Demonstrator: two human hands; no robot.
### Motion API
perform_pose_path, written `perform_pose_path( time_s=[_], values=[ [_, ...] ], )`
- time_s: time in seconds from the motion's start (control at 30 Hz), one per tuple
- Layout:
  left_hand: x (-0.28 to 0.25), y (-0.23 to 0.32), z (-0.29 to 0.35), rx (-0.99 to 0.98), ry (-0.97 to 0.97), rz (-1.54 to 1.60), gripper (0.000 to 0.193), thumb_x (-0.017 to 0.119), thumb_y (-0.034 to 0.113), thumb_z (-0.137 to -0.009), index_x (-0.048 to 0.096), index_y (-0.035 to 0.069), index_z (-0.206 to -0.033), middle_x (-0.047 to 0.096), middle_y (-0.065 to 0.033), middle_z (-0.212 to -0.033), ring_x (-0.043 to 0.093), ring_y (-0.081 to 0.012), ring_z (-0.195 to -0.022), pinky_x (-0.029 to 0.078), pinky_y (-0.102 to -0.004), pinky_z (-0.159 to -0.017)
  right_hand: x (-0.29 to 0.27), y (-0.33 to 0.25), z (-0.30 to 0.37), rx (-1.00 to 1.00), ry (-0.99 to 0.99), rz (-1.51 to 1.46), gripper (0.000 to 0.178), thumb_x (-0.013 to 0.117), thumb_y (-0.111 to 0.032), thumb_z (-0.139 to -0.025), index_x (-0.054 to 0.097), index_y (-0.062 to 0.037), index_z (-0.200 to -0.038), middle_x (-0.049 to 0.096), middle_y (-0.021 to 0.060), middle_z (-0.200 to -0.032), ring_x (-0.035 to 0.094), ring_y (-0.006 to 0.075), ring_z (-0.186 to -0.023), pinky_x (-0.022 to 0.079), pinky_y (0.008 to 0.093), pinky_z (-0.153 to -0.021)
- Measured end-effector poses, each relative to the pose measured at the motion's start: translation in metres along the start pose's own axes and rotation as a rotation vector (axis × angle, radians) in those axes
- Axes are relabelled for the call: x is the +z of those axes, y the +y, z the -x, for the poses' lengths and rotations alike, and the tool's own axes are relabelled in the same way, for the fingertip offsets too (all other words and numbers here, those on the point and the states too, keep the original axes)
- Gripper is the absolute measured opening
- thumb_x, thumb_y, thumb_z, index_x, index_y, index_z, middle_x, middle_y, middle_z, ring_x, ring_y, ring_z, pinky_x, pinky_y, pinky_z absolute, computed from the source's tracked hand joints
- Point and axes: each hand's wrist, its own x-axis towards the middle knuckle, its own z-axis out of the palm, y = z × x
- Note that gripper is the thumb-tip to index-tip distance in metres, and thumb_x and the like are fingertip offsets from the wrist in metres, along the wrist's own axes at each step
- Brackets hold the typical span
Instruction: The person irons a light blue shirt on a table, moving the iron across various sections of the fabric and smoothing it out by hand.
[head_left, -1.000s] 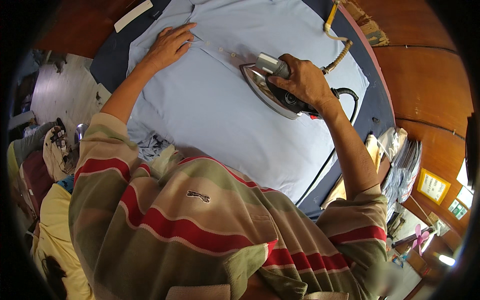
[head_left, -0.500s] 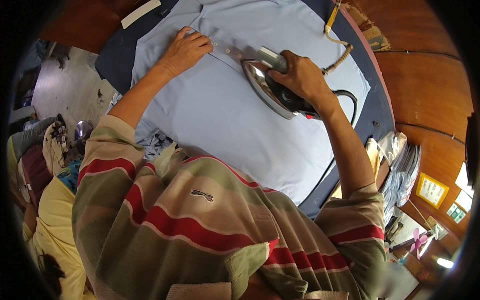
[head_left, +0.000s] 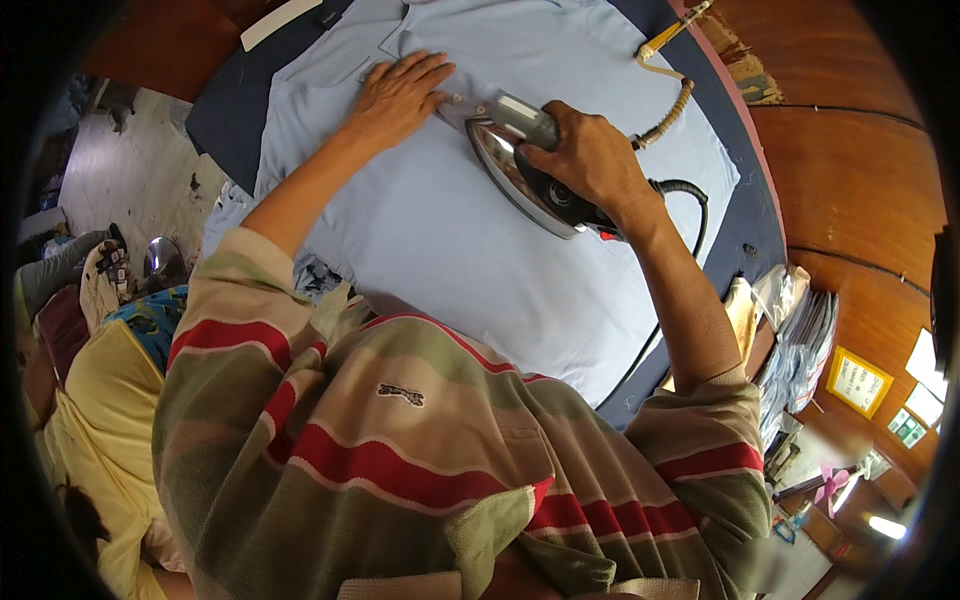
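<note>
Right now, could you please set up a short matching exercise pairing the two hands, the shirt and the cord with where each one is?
1 left hand
2 right hand
3 light blue shirt
4 black cord

A spread flat on the dark padded board
B pressed flat on the fabric by the collar
C looping from the iron's rear
D gripping the iron by its handle

Pairs: 1-B, 2-D, 3-A, 4-C

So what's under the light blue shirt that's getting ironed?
The light blue shirt lies spread over a dark navy padded board, which shows only along the edges. The black and silver iron sits on top. What the board's middle looks like is covered by the shirt.
</note>
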Motion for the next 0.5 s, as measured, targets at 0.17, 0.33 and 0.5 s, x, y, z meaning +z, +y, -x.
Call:
perform_pose_path(
  time_s=[0.17, 0.33, 0.5],
  values=[
    [0.0, -0.011, -0.001, 0.015, -0.143, -0.175, 0.055, 0.047, 0.03, -0.089, 0.029, 0.024, -0.141, 0.025, 0.0052, -0.148, 0.019, -0.0171, -0.137, 0.016, -0.0462, -0.109, -0.007, 0.021, -0.013, 0.061, 0.109, 0.032, 0.043, 0.063, -0.039, -0.077, 0.061, -0.0008, -0.097, 0.065, 0.0187, -0.08, 0.066, 0.0317, -0.074, 0.051, 0.0373, -0.07],
    [0.004, -0.021, -0.001, 0.034, -0.147, -0.17, 0.057, 0.047, 0.029, -0.088, 0.028, 0.025, -0.141, 0.023, 0.006, -0.149, 0.017, -0.0172, -0.138, 0.015, -0.0463, -0.109, -0.012, 0.02, -0.009, 0.052, 0.044, 0.019, 0.048, 0.061, -0.046, -0.079, 0.062, -0.0028, -0.099, 0.066, 0.018, -0.083, 0.066, 0.0291, -0.074, 0.052, 0.0358, -0.07],
    [-0.003, -0.012, -0.013, -0.022, -0.207, -0.193, 0.056, 0.047, 0.022, -0.087, 0.03, 0.025, -0.14, 0.023, 0.005, -0.149, 0.019, -0.017, -0.137, 0.016, -0.053, -0.106, -0.01, 0.054, 0.048, 0.134, 0.052, -0.016, 0.048, 0.062, -0.045, -0.077, 0.061, -0.0039, -0.102, 0.066, 0.0169, -0.083, 0.066, 0.0288, -0.074, 0.052, 0.0361, -0.07]
  ],
)
